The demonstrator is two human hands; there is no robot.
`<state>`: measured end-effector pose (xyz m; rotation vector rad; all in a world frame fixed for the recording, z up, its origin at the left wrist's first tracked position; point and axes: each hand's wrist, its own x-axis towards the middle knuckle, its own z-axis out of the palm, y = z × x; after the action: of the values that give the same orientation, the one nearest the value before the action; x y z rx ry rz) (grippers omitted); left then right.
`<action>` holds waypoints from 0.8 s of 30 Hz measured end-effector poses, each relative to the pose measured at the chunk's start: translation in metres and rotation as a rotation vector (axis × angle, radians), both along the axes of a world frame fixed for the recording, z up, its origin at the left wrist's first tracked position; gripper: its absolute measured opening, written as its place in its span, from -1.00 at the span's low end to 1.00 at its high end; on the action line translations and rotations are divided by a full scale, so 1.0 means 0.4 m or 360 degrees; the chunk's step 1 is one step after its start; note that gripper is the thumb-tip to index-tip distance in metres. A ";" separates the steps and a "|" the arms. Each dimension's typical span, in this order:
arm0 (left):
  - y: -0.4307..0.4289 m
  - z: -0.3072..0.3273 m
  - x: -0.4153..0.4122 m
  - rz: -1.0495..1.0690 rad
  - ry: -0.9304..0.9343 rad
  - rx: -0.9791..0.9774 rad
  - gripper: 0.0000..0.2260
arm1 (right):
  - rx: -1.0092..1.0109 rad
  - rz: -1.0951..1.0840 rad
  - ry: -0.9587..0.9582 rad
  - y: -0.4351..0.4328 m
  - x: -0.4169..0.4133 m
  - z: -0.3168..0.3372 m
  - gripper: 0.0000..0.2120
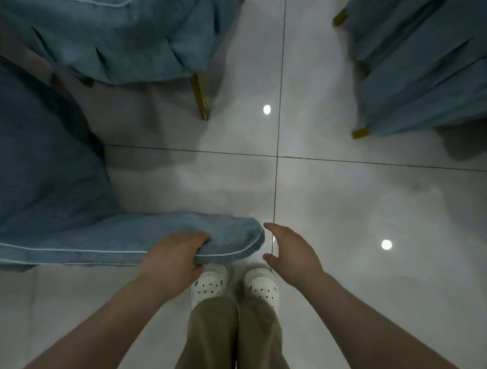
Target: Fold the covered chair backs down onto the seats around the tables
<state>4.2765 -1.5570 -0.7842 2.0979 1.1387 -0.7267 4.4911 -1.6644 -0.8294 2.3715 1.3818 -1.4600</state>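
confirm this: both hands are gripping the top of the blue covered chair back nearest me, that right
Not quite. Only the left hand grips the top of the chair back. The right hand is open beside its corner, fingers spread and not curled round the cover. The head view shows this; the rest of your statement holds.

The near chair back (136, 240), in a blue-grey cover edged with pale piping, stretches from the near left toward the middle, its rounded corner at the right end; its seat (38, 157) lies just beyond, at left; a second covered chair (103, 27) stands far left, its pleated skirt hanging over gold legs (200, 99); a third covered chair (443, 68) stands far right, likewise skirted, gold feet showing.
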 end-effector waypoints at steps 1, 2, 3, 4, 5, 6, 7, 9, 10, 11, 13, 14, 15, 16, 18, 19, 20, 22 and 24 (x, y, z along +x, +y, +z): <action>-0.003 -0.012 0.003 -0.0027 0.0025 0.0077 -0.54 | 0.0002 0.0046 -0.0002 0.005 -0.004 -0.020 -0.39; -0.005 -0.023 0.005 -0.0032 0.0044 0.0138 -0.56 | 0.0018 0.0104 0.0006 0.010 -0.011 -0.041 -0.40; -0.006 -0.032 0.008 -0.0042 0.0061 0.0189 -0.58 | 0.0046 0.0166 0.0019 0.014 -0.019 -0.057 -0.44; -0.006 -0.039 0.010 -0.0064 0.0062 0.0236 -0.60 | 0.0074 0.0226 0.0033 0.017 -0.027 -0.069 -0.47; -0.005 -0.044 0.010 -0.0084 0.0057 0.0277 -0.62 | 0.0101 0.0280 0.0041 0.020 -0.034 -0.080 -0.49; -0.005 -0.050 0.008 -0.0102 0.0054 0.0313 -0.64 | 0.0129 0.0330 0.0036 0.024 -0.041 -0.091 -0.50; -0.004 -0.054 0.004 -0.0130 0.0070 0.0333 -0.66 | 0.0160 0.0373 0.0017 0.029 -0.047 -0.102 -0.51; -0.003 -0.061 0.001 -0.0238 0.0126 0.0354 -0.66 | 0.0216 0.0436 -0.0049 0.041 -0.055 -0.113 -0.57; -0.002 -0.064 0.002 -0.0276 0.0145 0.0352 -0.66 | 0.0227 0.0484 -0.0095 0.047 -0.057 -0.113 -0.61; -0.001 -0.067 0.001 -0.0297 0.0149 0.0343 -0.66 | 0.0226 0.0539 -0.0135 0.051 -0.058 -0.112 -0.65; 0.001 -0.066 -0.010 -0.0310 0.0148 0.0328 -0.65 | 0.0234 0.0633 -0.0161 0.058 -0.061 -0.101 -0.70; 0.004 -0.057 -0.018 -0.0306 0.0147 0.0325 -0.65 | 0.0259 0.0673 -0.0148 0.063 -0.063 -0.091 -0.70; 0.009 -0.047 -0.027 -0.0293 0.0152 0.0327 -0.65 | 0.0285 0.0707 -0.0131 0.067 -0.064 -0.080 -0.70; 0.017 -0.033 -0.036 -0.0279 0.0154 0.0338 -0.65 | 0.0313 0.0740 -0.0108 0.074 -0.064 -0.066 -0.70; 0.027 0.008 -0.052 -0.0268 0.0179 0.0342 -0.63 | 0.0342 0.0813 -0.0067 0.085 -0.067 -0.027 -0.69; 0.032 0.038 -0.058 -0.0264 0.0187 0.0337 -0.63 | 0.0353 0.0841 -0.0055 0.092 -0.069 0.000 -0.68; 0.029 0.058 -0.065 -0.0258 0.0180 0.0310 -0.62 | 0.0360 0.0867 -0.0040 0.093 -0.073 0.019 -0.66; 0.035 0.126 -0.080 -0.0211 0.0126 0.0295 -0.61 | 0.0402 0.0903 -0.0012 0.104 -0.079 0.078 -0.63; 0.041 0.192 -0.098 -0.0175 0.0057 0.0344 -0.60 | 0.0452 0.0939 0.0008 0.113 -0.082 0.143 -0.62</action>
<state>4.2374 -1.5405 -0.7074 2.3517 1.1734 -0.7216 4.4585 -1.6193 -0.7721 1.8166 2.1619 -1.1610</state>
